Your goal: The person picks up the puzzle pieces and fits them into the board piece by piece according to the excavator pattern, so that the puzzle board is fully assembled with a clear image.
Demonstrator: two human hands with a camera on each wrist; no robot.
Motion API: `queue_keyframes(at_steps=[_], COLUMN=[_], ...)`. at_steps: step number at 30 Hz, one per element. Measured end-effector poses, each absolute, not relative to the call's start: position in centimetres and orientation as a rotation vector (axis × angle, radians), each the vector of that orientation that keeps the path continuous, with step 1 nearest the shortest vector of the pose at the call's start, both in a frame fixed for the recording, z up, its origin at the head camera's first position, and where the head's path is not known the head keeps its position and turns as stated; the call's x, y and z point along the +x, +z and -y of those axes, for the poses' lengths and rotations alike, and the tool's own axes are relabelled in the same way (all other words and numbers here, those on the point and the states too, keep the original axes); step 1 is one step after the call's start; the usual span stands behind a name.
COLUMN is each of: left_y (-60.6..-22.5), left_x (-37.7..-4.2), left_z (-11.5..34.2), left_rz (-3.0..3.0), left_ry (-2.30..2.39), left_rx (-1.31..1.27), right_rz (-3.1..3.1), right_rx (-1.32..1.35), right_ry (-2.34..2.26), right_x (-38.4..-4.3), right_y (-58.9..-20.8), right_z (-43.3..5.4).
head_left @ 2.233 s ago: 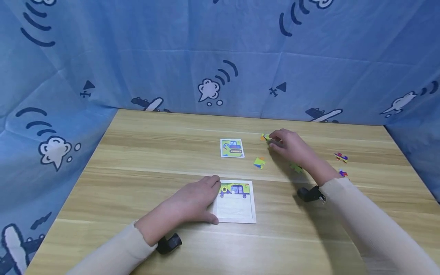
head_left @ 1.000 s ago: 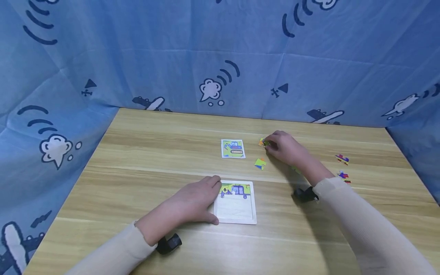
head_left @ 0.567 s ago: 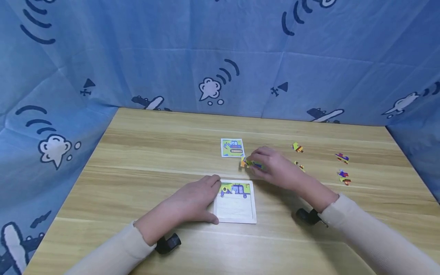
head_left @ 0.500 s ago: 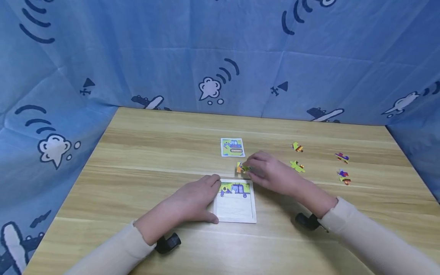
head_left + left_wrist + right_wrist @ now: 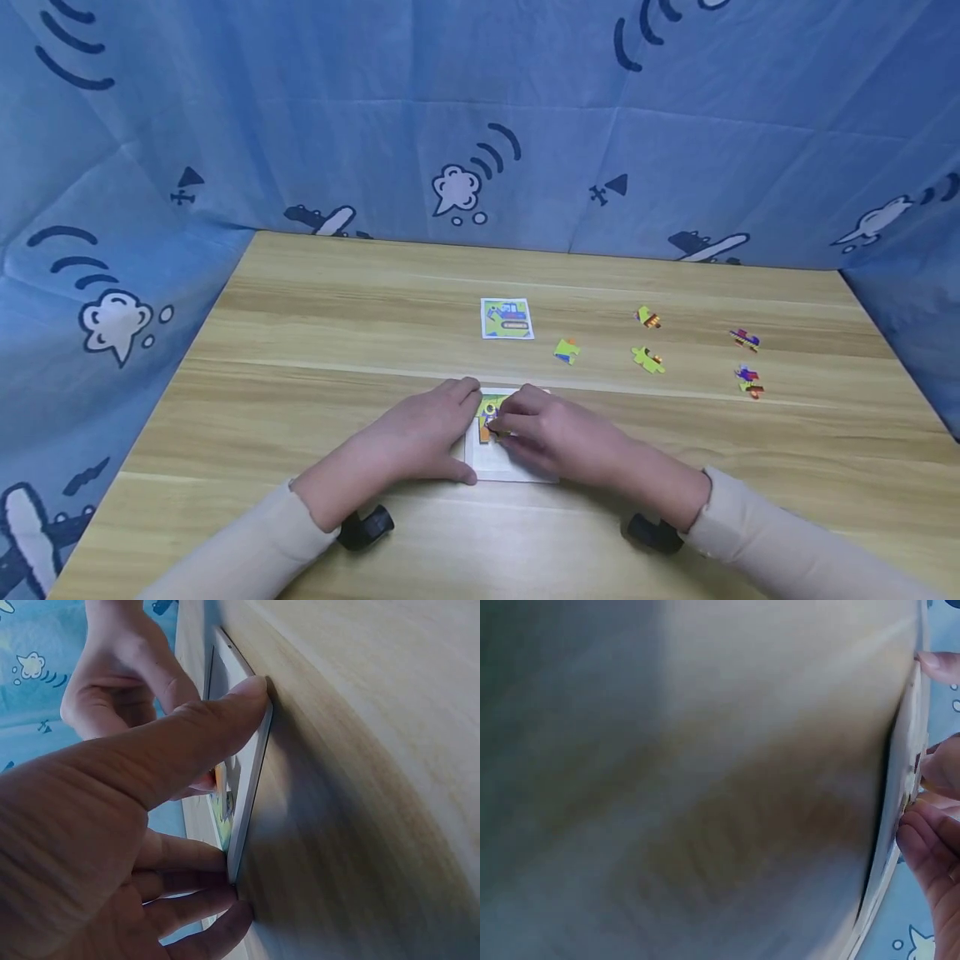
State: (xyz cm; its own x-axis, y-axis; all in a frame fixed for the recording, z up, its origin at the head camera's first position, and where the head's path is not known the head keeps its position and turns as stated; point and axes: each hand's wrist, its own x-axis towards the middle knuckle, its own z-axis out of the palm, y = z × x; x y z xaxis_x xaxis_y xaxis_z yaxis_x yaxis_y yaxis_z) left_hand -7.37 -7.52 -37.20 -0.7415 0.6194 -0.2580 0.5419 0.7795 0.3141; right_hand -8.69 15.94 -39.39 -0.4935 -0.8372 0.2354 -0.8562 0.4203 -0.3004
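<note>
A square white puzzle tray [image 5: 504,473] lies on the table with part of a picture along its far side. My left hand [image 5: 416,433] holds the tray's left edge, thumb at the near corner and fingers at the far one. My right hand [image 5: 558,433] pinches a puzzle piece [image 5: 483,433], orange at its left end, over the tray's upper left part. Fingers cover the rest of that piece. In the left wrist view the piece [image 5: 220,780] stands tilted against the tray [image 5: 251,776]. The right wrist view shows the tray [image 5: 900,772] edge-on.
A picture card of an excavator [image 5: 507,319] lies beyond the tray. To its right are a green puzzle piece [image 5: 567,351], two yellow-green ones [image 5: 647,360], and red-and-purple pieces [image 5: 746,339] farther right. A blue patterned cloth [image 5: 360,150] hangs behind the wooden table [image 5: 315,333].
My right hand took hold of the orange-ended puzzle piece at the back, then carried it left and nearer, onto the tray. My left hand stayed on the tray.
</note>
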Motion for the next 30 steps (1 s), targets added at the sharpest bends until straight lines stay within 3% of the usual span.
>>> queue_keyframes(at_steps=[30], left_y=[-37.0], left_x=[-7.3], left_z=[7.4], left_rz=[-2.63], left_ry=[0.343], left_rx=[0.918], right_rz=[2.581], right_rx=[1.523], right_ry=[0.314], right_x=[-7.7], right_y=[-39.3], right_z=[-14.2])
